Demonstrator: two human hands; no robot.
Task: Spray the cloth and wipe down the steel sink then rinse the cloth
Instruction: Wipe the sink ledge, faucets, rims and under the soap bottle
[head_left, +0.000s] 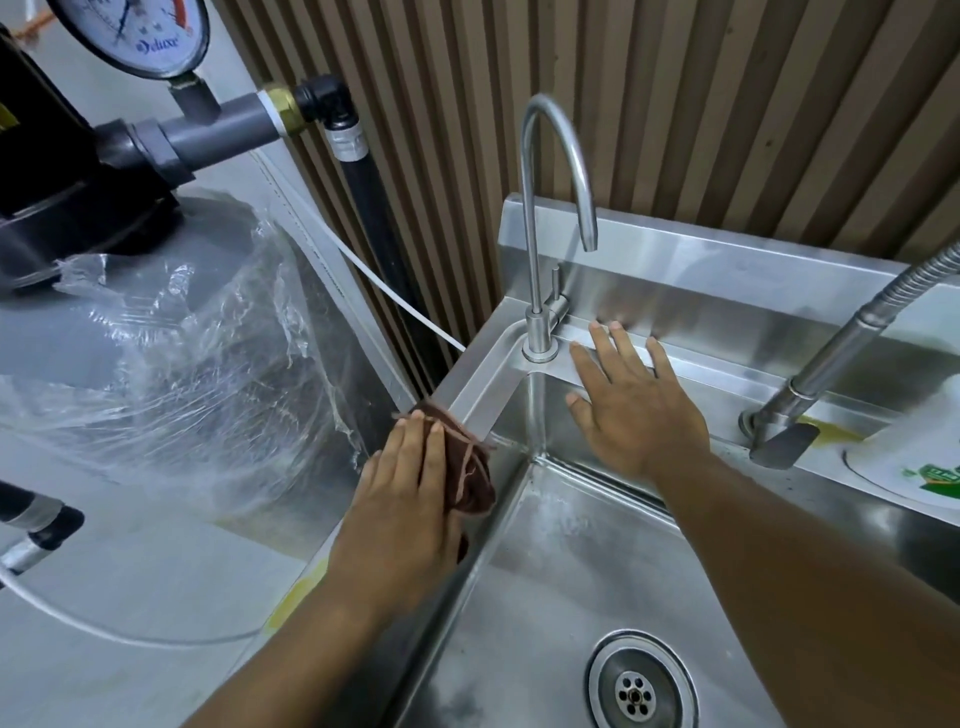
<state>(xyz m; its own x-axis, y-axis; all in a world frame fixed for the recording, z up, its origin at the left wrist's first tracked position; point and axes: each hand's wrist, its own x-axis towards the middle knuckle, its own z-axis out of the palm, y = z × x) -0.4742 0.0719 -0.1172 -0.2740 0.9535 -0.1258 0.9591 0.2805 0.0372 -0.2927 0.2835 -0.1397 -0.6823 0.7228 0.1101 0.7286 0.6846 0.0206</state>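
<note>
A dark brown cloth (470, 475) lies on the left rim of the steel sink (483, 395). My left hand (402, 499) presses flat on the cloth, fingers pointing away from me. My right hand (631, 402) rests flat with spread fingers on the sink's back ledge, just right of the gooseneck tap (540, 208), and holds nothing. The basin is bare steel with a round drain (636, 691) at the bottom. No spray bottle is in view.
A second tap with a flexible steel hose (852, 332) stands at the right, beside a white item with a green label (930, 462). To the left are a plastic-wrapped grey tank (156, 364), pipes and a pressure gauge (137, 31). Ribbed wall panels stand behind.
</note>
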